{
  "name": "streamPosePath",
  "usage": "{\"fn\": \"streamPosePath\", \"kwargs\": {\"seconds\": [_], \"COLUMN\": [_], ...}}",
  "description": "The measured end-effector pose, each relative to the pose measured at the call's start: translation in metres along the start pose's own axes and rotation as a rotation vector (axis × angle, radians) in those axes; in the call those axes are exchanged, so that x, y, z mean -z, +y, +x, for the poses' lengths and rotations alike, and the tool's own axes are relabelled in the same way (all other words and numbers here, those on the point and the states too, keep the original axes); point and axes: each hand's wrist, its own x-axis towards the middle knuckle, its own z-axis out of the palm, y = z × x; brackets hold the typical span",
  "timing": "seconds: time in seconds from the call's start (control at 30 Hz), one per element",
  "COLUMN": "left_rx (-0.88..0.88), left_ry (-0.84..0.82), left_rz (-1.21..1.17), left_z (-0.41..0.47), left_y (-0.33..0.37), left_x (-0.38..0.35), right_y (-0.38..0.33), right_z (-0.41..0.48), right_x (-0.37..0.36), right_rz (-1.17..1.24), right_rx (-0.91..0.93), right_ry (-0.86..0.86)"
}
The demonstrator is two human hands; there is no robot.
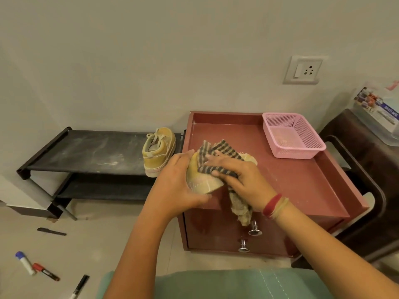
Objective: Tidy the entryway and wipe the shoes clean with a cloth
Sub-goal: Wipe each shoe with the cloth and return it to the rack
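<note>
A yellow shoe lies over the front left part of the red cabinet top. My left hand grips its heel end from the left. My right hand holds a striped cloth pressed onto the shoe's upper, and the cloth's loose end hangs down below my wrist. The matching yellow shoe stands on the top shelf of the black shoe rack, at its right end.
A pink plastic basket sits at the cabinet's back right. A dark cabinet stands to the right with a printed box on it. Several markers and a dark knife-like tool lie on the floor at the left.
</note>
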Motion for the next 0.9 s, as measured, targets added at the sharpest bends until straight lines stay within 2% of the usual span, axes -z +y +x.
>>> {"fn": "streamPosePath", "kwargs": {"seconds": [0.1,0.2,0.33,0.47,0.53,0.6,0.73,0.83,0.9], "left_rx": [0.022,0.008,0.017,-0.01,-0.001,0.019,-0.017,-0.011,-0.012], "left_ry": [0.034,0.064,0.102,0.094,0.096,0.096,0.066,-0.018,-0.08], "left_rz": [-0.055,-0.123,-0.184,-0.221,-0.24,-0.222,-0.121,-0.071,-0.005], "left_z": [-0.001,-0.002,-0.003,-0.001,-0.001,-0.001,-0.001,-0.004,-0.004], "left_y": [0.004,0.006,0.008,0.006,0.005,0.003,-0.001,-0.004,-0.006], "left_x": [0.001,0.0,0.003,0.003,0.002,0.001,0.002,0.003,0.004], "right_y": [0.001,-0.007,-0.004,-0.015,-0.012,-0.008,-0.005,0.006,0.005], "right_z": [0.004,0.0,0.005,0.006,0.012,0.018,0.018,0.02,0.015], "right_x": [0.006,0.001,0.01,-0.002,0.003,0.007,-0.001,0.011,0.01], "right_rz": [-0.013,0.033,0.07,-0.009,0.039,0.063,0.084,0.042,0.071], "right_rx": [-0.06,0.052,-0.065,0.057,-0.026,-0.092,-0.047,-0.174,-0.169], "right_ry": [0.093,-0.009,0.076,-0.108,-0.008,0.052,-0.055,0.071,0.029]}}
